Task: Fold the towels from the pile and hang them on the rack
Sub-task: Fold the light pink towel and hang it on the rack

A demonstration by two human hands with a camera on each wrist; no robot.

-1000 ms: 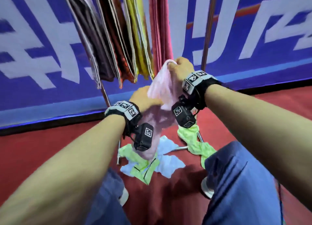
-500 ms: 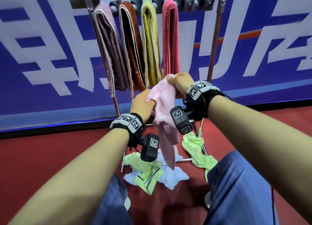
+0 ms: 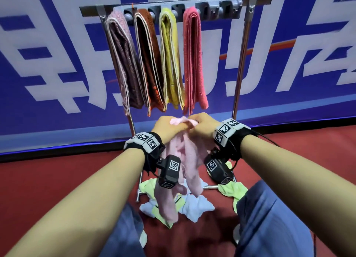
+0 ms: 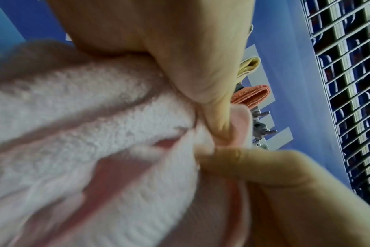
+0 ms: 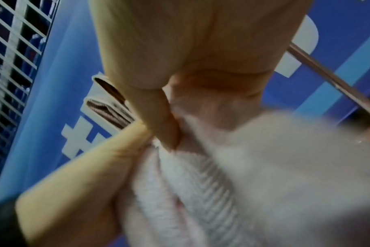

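Note:
A pale pink towel [image 3: 185, 160] hangs crumpled from both hands, below the rack [image 3: 248, 1]. My left hand [image 3: 167, 126] grips its top edge on the left, and my right hand [image 3: 202, 124] pinches the same edge right beside it. The left wrist view shows a thumb and finger pinching the pink towel [image 4: 95, 133]. In the right wrist view the pink towel [image 5: 201, 183] is held between thumb and fingers. Several folded towels hang on the rack: mauve [image 3: 123, 64], brown [image 3: 148, 64], yellow [image 3: 171, 60] and red [image 3: 194, 60]. The pile [image 3: 196, 206] of blue and green towels lies on the floor.
A blue banner with white lettering [image 3: 57, 64] stands behind the rack. The floor is red carpet [image 3: 57, 175]. The rack's right-hand pegs [image 3: 221, 6] carry nothing. Another green towel [image 3: 233, 189] lies by the rack's base, near my knees in blue trousers [image 3: 279, 218].
The hands have come together at the towel's top edge, the left rising to meet the right. The view has tilted up, so the whole rack top now shows.

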